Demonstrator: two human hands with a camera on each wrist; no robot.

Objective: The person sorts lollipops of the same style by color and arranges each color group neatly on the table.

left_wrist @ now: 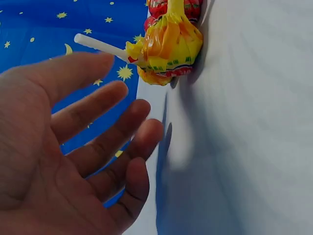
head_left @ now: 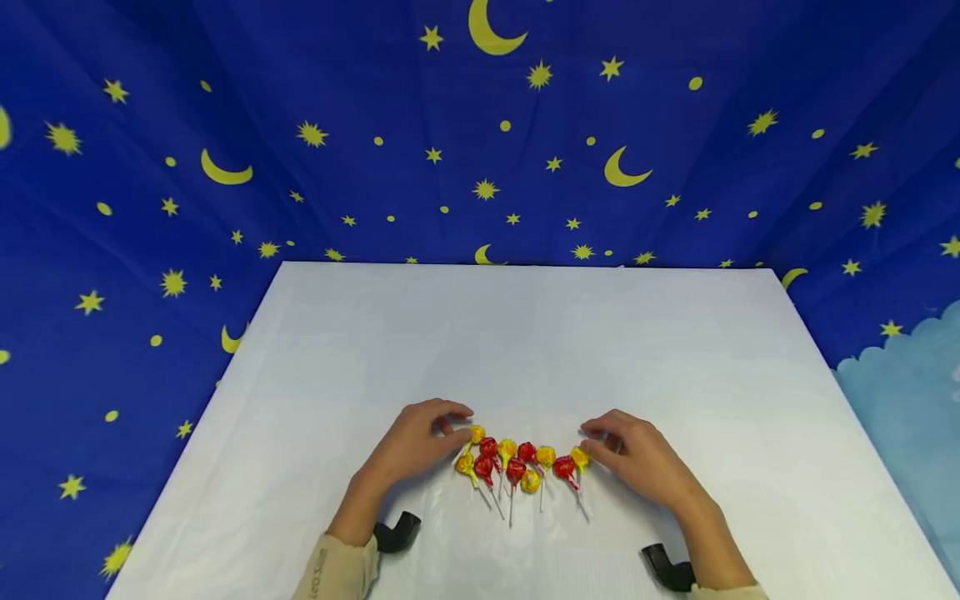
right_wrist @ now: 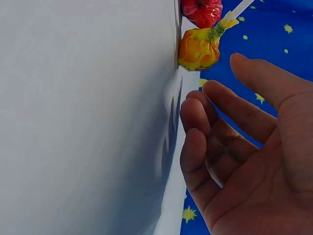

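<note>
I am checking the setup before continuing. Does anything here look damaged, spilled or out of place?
Nothing stands out. The lollipops lie in a tidy cluster on the table, wrappers intact, with the left hand and right hand open at either end.

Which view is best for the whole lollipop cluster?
Head view: the full lollipop cluster, red and yellow, lies on the white table between both hands. Left wrist view shows only the end yellow lollipop close up; right wrist view shows one yellow, part of a red.

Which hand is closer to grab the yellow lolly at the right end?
Right. The right hand has its fingertips beside that yellow lollipop; the left hand sits at the row's other end.
</note>
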